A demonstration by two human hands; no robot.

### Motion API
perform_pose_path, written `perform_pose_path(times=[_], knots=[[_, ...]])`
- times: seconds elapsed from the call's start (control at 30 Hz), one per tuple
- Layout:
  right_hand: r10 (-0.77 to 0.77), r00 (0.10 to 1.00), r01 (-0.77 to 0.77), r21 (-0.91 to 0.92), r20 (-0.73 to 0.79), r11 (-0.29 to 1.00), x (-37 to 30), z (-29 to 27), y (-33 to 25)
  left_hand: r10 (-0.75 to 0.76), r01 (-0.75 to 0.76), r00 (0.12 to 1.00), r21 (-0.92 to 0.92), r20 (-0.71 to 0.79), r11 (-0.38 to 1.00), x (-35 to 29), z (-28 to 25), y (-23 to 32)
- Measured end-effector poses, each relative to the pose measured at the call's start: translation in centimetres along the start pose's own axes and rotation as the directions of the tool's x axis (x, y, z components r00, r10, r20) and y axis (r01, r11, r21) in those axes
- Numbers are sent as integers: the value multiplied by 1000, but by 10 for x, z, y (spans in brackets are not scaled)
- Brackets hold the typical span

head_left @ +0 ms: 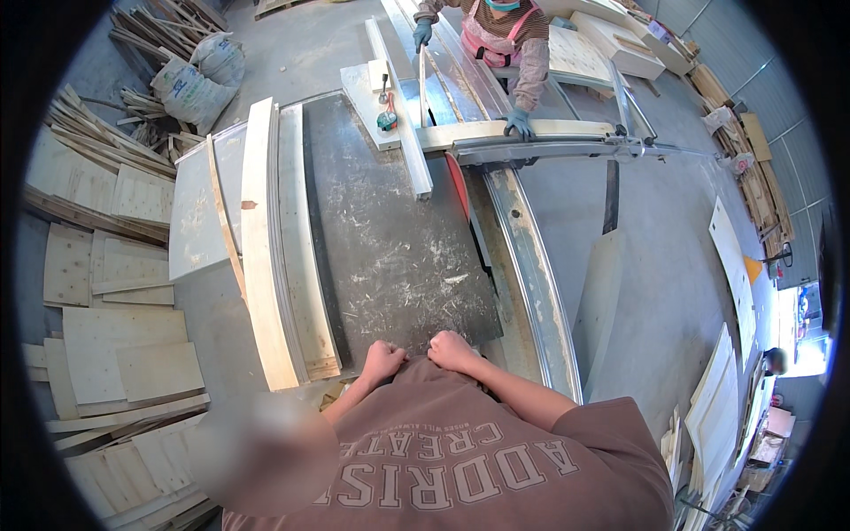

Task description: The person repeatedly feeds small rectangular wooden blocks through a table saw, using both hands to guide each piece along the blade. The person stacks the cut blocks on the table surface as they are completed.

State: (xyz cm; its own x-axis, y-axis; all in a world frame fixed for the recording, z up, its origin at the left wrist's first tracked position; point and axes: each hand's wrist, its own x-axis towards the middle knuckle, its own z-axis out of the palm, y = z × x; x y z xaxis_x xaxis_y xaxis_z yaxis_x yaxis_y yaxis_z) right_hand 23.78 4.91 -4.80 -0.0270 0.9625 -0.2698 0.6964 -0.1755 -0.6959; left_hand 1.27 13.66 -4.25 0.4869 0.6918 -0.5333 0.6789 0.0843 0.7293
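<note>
My left hand (384, 361) is closed in a fist at the near edge of a dark, scuffed saw table (390, 257). Close beside it my right hand (453, 351) is curled the same way, next to the hem of my brown T-shirt (425, 398). Whatever the fingers of either hand hold, if anything, is hidden. Beyond them a red blade guard (458, 184) stands near a metal fence (407, 133). Across the table a co-worker presses one gloved hand (519, 125) on a pale wooden board (558, 131); the other glove (422, 34) grips a thin stick (423, 84).
Long boards (266, 248) lie stacked along the table's left side. A metal sliding rail (536, 274) runs down its right. Plywood sheets (124, 354) and white sacks (199, 80) fill the left. More sheets (717, 407) lean at the right.
</note>
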Motion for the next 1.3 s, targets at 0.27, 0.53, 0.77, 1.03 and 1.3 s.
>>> perform_pose_path(times=[0.27, 0.53, 0.77, 1.03, 1.3], knots=[[22, 1000, -21, 53, -14, 998, -1, -8, -8, 1, -2, 1000, -14, -28, 1000, -3, -3, 7], [6, 1000, -5, 22, -10, 1000, 1, -7, -5, -13, 13, 999, -5, -30, 1000, -4, -6, 14], [22, 1000, -22, 19, -2, 1000, 2, -6, -5, 23, -25, 999, -42, -49, 999, -5, -7, 15], [89, 991, -90, 3, 98, 996, 2, -18, -15, 11, -12, 999, -25, -41, 1000, -5, -8, 16], [255, 962, -252, -45, 93, 967, -3, -14, -5, 8, -9, 999, -29, -35, 1000, -4, -8, 15]])
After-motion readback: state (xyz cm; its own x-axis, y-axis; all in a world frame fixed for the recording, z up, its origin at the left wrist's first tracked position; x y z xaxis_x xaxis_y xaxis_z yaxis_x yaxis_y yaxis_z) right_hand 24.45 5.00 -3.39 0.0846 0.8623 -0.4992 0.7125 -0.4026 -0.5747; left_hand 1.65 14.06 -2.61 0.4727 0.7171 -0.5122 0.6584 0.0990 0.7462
